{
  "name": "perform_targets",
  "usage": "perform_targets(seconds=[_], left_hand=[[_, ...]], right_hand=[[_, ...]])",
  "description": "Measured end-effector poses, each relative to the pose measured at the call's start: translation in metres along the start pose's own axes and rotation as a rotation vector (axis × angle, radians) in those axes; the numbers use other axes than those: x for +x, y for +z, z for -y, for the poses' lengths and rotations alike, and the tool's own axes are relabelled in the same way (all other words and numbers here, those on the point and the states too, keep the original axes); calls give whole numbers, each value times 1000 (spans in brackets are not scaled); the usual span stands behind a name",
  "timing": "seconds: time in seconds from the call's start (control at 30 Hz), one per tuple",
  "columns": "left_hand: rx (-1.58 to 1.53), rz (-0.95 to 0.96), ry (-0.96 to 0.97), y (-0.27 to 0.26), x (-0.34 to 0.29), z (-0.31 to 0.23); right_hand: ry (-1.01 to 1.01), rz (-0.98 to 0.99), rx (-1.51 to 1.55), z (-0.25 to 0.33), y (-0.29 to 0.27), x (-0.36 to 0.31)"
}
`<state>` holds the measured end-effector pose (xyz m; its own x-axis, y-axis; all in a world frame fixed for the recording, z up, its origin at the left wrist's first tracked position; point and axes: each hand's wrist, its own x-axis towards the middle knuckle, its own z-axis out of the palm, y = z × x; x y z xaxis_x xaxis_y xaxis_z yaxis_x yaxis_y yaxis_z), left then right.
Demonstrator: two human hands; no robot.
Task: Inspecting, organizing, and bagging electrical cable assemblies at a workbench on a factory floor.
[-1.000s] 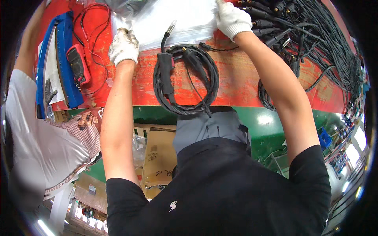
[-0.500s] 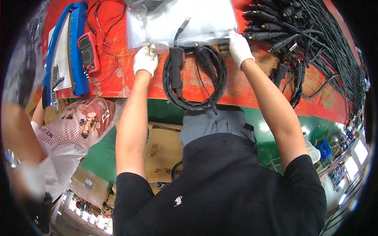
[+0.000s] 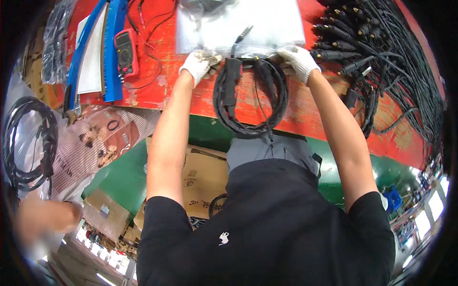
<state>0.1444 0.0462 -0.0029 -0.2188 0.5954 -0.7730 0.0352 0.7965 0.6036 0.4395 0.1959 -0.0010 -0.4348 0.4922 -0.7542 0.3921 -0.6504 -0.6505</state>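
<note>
A stack of clear plastic bags [image 3: 267,24] lies flat on the red table. My left hand [image 3: 202,66], in a white glove with soiled fingertips, pinches the near edge of the top bag beside its left corner. At the right end of that edge my gloved right hand [image 3: 299,62] has its fingers curled on the plastic. Between my hands lies a coiled black cable [image 3: 252,129] with a black handle [image 3: 232,82] and a black plug inside the loop. A thin metal-tipped end [image 3: 244,36] of it reaches over the bag edge.
Many black cables with brass-tipped plugs [image 3: 346,46] are heaped on the right. At left lie a red multimeter [image 3: 126,53] with leads and a blue holder [image 3: 112,57] with papers. A co-worker stands at far left beside another black coil [image 3: 46,143].
My hands have drawn closer together along the bag edge, nearer the coil. My view has shifted left. A coil has appeared by the co-worker at far left.
</note>
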Motion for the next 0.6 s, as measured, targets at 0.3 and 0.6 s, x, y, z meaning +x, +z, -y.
perform_targets(seconds=[0.3, 0.6], left_hand=[[7, -54, 16, -2, 2, 5], [347, -319, 42, -18, 15, 14]], right_hand=[[77, -73, 126, 1, 0, -7], [113, -213, -82, 4, -16, 12]])
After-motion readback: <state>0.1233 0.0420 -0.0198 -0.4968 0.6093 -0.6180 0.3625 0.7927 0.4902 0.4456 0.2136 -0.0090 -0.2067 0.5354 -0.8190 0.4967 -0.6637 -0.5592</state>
